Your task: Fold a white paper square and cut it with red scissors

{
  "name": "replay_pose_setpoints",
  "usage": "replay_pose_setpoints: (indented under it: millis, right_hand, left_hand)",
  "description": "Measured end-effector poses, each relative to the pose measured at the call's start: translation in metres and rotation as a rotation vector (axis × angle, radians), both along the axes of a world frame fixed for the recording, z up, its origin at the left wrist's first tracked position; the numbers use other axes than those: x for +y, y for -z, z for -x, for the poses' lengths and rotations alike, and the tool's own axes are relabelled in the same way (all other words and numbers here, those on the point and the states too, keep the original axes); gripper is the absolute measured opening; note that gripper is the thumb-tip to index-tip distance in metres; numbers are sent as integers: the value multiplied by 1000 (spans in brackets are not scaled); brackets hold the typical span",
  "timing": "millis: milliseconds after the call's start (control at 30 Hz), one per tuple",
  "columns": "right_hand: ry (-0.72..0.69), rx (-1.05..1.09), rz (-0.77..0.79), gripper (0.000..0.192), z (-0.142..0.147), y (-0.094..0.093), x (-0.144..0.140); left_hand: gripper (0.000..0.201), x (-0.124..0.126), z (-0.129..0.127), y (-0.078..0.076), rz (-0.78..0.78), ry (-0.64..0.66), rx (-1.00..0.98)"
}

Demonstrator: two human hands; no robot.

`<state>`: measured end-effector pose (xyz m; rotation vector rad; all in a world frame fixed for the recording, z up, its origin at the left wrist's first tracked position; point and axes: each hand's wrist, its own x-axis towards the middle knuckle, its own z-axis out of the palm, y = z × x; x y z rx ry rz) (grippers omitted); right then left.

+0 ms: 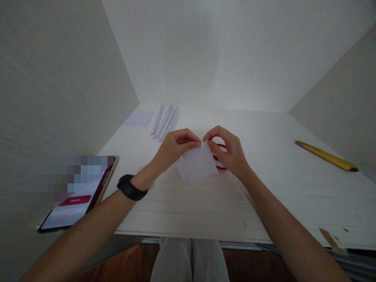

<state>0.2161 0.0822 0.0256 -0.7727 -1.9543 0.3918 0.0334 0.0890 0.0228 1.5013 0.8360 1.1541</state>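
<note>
A sheet of white paper [196, 166] hangs between my two hands, just above the white table. My left hand [180, 143] pinches its upper edge between thumb and fingers. My right hand [226, 147] pinches the corner close beside it, with the fingertips of both hands nearly meeting. Behind the paper and my right hand, the red handles of what look like scissors [221, 167] lie on the table; their blades are hidden.
Several thin rolled paper sticks [166, 122] lie at the back left, next to a stack of paper [139, 117]. A phone or tablet [73, 211] leans at the left wall. A yellow cutter knife [326, 156] rests at the right. The table [188, 215] has walls on three sides.
</note>
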Motion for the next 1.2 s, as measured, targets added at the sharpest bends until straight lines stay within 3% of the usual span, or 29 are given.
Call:
replay_pose_setpoints:
  millis: [233,833,1200]
  right_hand:
    - [-2,-11,24,2,1,2,0]
    - [-103,103,169,4,2,6,5]
    - [-84,71,215,9,1,5,4]
  left_hand:
    - [15,-3,-1,-2,27,25,-2]
    - [15,-2,-2,0,48,57,-15]
    - [17,-3,0,-1,10,77,10]
